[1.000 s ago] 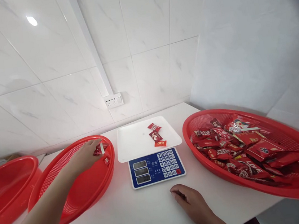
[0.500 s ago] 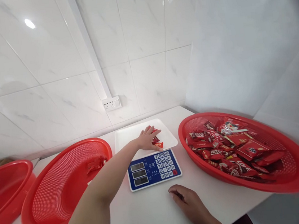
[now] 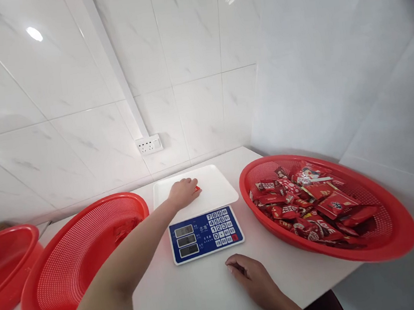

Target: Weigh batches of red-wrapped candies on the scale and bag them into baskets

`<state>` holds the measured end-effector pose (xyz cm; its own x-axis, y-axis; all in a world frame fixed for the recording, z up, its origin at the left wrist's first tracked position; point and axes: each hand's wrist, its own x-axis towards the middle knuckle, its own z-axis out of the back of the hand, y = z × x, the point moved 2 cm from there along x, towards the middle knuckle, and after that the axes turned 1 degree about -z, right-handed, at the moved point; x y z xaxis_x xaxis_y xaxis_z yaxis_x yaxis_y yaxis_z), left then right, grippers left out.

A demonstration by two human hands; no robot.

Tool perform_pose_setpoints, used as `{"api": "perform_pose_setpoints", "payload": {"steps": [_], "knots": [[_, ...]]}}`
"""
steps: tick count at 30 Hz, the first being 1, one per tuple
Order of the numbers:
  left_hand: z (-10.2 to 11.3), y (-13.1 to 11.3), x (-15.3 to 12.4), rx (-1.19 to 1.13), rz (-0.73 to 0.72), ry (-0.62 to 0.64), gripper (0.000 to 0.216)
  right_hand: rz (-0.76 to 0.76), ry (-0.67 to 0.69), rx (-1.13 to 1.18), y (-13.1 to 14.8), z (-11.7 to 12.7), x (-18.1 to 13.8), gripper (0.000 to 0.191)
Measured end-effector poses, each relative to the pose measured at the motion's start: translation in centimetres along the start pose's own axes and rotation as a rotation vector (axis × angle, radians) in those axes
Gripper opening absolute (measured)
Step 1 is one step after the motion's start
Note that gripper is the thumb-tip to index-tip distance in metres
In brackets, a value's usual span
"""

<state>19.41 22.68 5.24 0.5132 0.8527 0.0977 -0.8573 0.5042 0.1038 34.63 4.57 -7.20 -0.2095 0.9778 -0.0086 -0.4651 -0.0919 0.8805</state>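
My left hand [image 3: 183, 193] is over the white weighing tray [image 3: 214, 183] of a digital scale, its fingers curled around small red snack packets [image 3: 197, 189]. Only a bit of red wrapper shows past the fingertips; the rest is covered by the hand. In front of the tray is the scale's blue panel [image 3: 206, 234], with number keys on its right and three small displays on its left. My right hand [image 3: 253, 277] rests on the table just below the panel, fingers loosely curled in, with nothing visible in them.
On the right stands a red perforated basket [image 3: 397, 232] heaped with red snack packets [image 3: 321, 206]. To the left, another red basket [image 3: 53, 289] holds a few packets [image 3: 125, 229], partly behind my left forearm. A further red container [image 3: 12, 259] is at the far left. A socket [image 3: 149, 144] sits on the tiled wall.
My left hand, spread over the packets on the tray before, has closed around them and drawn them leftward across the tray. The right hand stays put. The view has shifted slightly.
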Motion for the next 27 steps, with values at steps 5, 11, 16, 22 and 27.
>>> {"api": "perform_pose_setpoints", "payload": {"steps": [5, 11, 16, 22, 27], "knots": [[3.6, 3.8, -5.1, 0.03, 0.165, -0.053, 0.035, 0.015, 0.023, 0.017, 0.0, 0.1, 0.0, 0.022], [5.0, 7.7, -14.2, -0.003, 0.423, 0.103, 0.055, 0.026, 0.041, -0.007, -0.1, 0.1, -0.1, 0.023], [3.2, 5.4, -20.4, -0.166, 0.421, 0.248, 0.064, 0.021, 0.052, -0.023, -0.2, 0.0, -0.1, 0.023], [1.9, 4.3, -23.5, -0.125, 0.495, 0.237, 0.047, 0.026, 0.03, -0.073, -0.1, 0.0, 0.0, 0.022], [1.7, 7.3, -25.5, 0.008, 0.545, 0.109, 0.047, 0.047, 0.015, -0.112, 0.5, 0.0, -0.4, 0.021]]}}
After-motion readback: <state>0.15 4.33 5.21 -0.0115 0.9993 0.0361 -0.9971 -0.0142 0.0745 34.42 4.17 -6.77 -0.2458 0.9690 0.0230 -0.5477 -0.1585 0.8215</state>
